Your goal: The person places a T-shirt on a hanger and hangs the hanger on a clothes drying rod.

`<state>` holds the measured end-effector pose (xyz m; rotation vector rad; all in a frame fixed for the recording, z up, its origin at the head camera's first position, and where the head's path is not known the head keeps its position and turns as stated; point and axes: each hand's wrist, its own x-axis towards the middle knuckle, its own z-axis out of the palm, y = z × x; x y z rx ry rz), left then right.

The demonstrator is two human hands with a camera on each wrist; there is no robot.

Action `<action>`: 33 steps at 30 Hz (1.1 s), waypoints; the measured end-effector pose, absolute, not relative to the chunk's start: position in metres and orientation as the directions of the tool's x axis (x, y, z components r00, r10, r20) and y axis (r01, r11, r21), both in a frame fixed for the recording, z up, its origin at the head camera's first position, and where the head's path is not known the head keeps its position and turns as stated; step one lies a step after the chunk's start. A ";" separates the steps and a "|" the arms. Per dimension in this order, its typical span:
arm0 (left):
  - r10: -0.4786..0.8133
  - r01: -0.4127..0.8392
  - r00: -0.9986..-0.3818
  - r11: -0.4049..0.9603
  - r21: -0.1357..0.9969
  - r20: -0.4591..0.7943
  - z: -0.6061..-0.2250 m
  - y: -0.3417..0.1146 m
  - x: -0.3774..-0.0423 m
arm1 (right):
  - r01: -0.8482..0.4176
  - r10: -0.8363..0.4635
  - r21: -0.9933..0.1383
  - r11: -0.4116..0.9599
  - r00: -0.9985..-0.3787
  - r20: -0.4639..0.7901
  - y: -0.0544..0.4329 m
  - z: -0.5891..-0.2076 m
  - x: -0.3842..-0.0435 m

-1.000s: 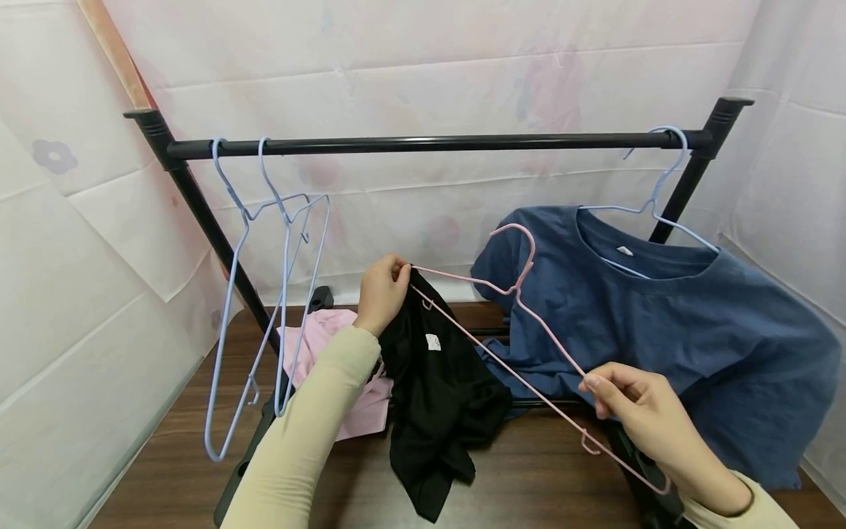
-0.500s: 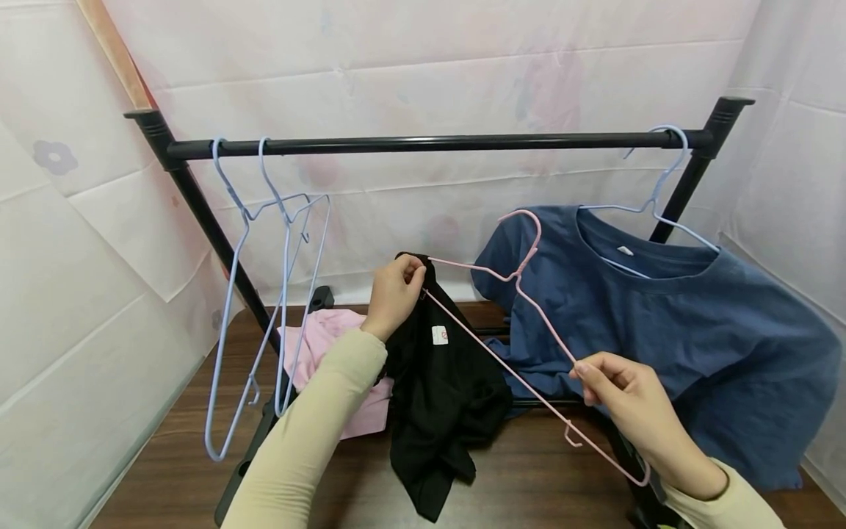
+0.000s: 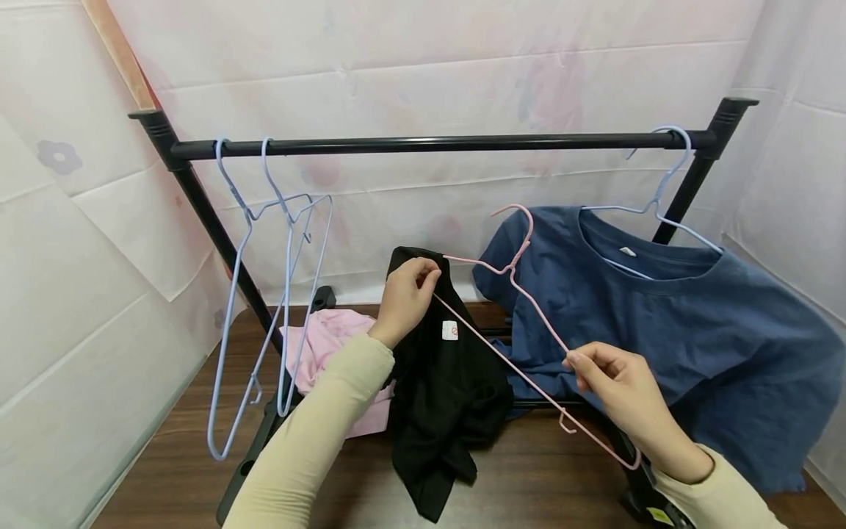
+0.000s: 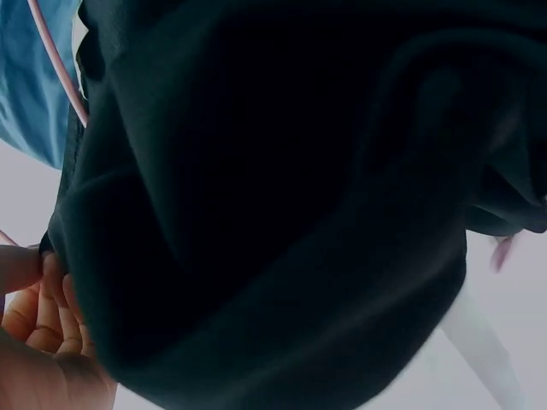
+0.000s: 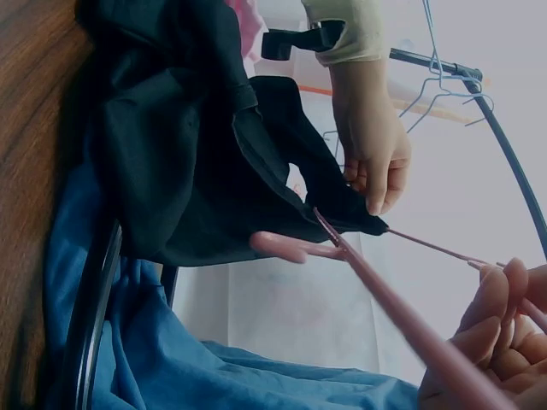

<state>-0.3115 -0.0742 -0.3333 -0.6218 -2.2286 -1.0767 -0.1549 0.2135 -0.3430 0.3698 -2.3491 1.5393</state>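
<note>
My left hand (image 3: 406, 297) pinches the neckline edge of a black shirt (image 3: 449, 397), whose small white label shows just right of the fingers. One end of a pink hanger (image 3: 522, 290) runs inside the shirt's shoulder, hidden by the cloth. Its other end sticks out free at the lower right, hook pointing up. My right hand (image 3: 617, 393) pinches the hanger's right sloping arm between thumb and fingers. In the right wrist view the black shirt (image 5: 171, 162) hangs from the left hand (image 5: 372, 154), and dark cloth fills most of the left wrist view.
A black rack bar (image 3: 443, 145) spans the back. Two blue hangers (image 3: 288, 294) hang bare at its left end. A blue T-shirt (image 3: 667, 330) hangs on a blue hanger at the right. Folded pink cloth (image 3: 330, 338) lies behind my left forearm on the wooden table (image 3: 172, 477).
The left hand has moved right, drawing the black shirt's shoulder farther over the hanger's end. My right hand has shifted slightly up and left with the pink hanger.
</note>
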 end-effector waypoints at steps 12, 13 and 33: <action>0.207 0.695 -0.665 0.523 0.493 0.718 -0.330 -0.062 -0.298 | -0.376 -0.043 -0.845 0.380 -0.920 0.390 0.208 -0.344 -0.164; 0.207 0.700 -0.659 0.518 0.490 0.723 -0.329 -0.061 -0.297 | -0.378 -0.045 -0.842 0.385 -0.919 0.392 0.207 -0.344 -0.165; 0.212 0.739 -0.634 0.450 0.501 0.744 -0.323 -0.055 -0.284 | -0.427 -0.058 -0.817 0.389 -0.896 0.441 0.195 -0.345 -0.176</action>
